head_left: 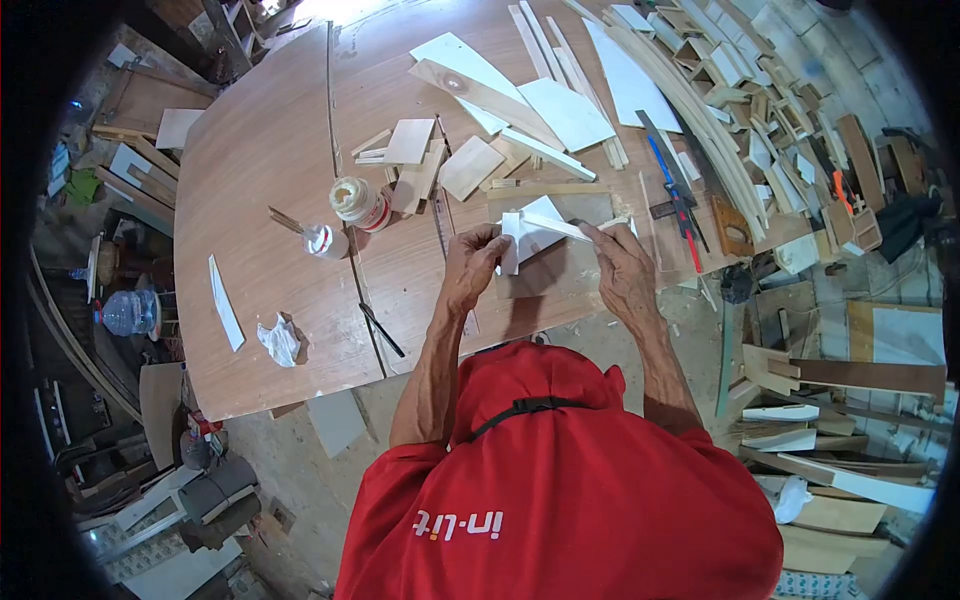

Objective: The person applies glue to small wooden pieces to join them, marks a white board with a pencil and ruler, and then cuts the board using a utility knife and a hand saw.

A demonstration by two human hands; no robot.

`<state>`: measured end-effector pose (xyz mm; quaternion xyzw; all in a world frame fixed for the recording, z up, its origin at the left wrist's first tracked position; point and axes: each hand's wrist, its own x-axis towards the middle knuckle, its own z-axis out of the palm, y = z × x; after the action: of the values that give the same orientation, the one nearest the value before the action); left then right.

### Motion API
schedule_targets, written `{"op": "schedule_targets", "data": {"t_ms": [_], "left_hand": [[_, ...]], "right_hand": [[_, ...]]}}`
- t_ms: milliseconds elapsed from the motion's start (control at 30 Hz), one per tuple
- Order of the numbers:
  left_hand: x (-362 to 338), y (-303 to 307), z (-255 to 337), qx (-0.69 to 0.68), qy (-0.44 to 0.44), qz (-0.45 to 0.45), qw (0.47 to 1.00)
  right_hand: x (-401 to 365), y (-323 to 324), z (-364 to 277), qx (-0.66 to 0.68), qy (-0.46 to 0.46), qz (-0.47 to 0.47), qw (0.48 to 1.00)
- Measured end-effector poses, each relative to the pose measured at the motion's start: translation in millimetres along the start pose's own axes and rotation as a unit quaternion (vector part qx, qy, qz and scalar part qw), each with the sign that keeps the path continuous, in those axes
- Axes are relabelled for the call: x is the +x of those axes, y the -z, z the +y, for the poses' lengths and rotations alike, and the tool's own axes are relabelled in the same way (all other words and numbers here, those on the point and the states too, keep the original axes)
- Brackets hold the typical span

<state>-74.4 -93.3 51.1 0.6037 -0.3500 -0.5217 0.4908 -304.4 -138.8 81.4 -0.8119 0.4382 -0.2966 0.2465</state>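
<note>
My left hand point(472, 264) pinches a small white block-like piece point(510, 243) at its left edge. Close beside it lies a white angled panel point(540, 215), partly covered. A thin pale wooden strip point(560, 229) reaches from near the white piece across to my right hand point(624, 268), whose fingers are closed on its right end. Whether the strip touches the white piece cannot be made out. Beneath both hands is a flat greyish board point(545, 285) on the wooden table point(260, 180).
Left of the hands stand an open glue jar point(360, 203) and a white pot point(325, 241) with brushes or sticks. A crumpled cloth point(280, 340) and a dark pen-like tool point(382, 330) lie near the front edge. Wood offcuts point(470, 167) and a handsaw point(733, 228) sit farther off.
</note>
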Motion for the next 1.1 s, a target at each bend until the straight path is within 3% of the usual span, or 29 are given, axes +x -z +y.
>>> {"op": "schedule_targets", "data": {"t_ms": [200, 400, 467, 500, 567, 700, 967, 1100], "left_hand": [[2.4, 11.8, -13.9, 0.005, 0.004, 0.005, 1.0], [-14.3, 30.3, -27.2, -0.034, 0.009, 0.072, 0.997], [-23.4, 44.2, -34.7, -0.031, 0.007, 0.092, 0.995], [-27.8, 52.1, -39.4, -0.027, 0.008, 0.106, 0.994], [-33.8, 68.2, -55.4, -0.04, 0.02, 0.134, 0.99], [-57.4, 88.6, -50.1, -0.077, 0.025, 0.214, 0.973], [-85.4, 124.4, -68.4, -0.115, 0.036, 0.262, 0.958], [-92.0, 137.6, -86.6, -0.134, 0.03, 0.271, 0.953]], "right_hand": [[4.5, -5.9, 6.9, 0.035, -0.052, 0.024, 0.998], [33.7, -49.1, -15.6, 0.191, -0.123, 0.007, 0.974], [48.0, -70.8, -34.9, 0.337, -0.18, -0.023, 0.924], [54.7, -83.0, -39.7, 0.339, -0.175, -0.027, 0.924], [69.2, -111.8, -46.8, 0.384, -0.195, -0.134, 0.893], [97.9, -166.5, -84.3, 0.474, -0.168, -0.134, 0.854], [136.4, -248.0, -118.0, 0.436, -0.214, -0.132, 0.864], [145.0, -258.2, -133.9, 0.407, -0.201, -0.133, 0.881]]}}
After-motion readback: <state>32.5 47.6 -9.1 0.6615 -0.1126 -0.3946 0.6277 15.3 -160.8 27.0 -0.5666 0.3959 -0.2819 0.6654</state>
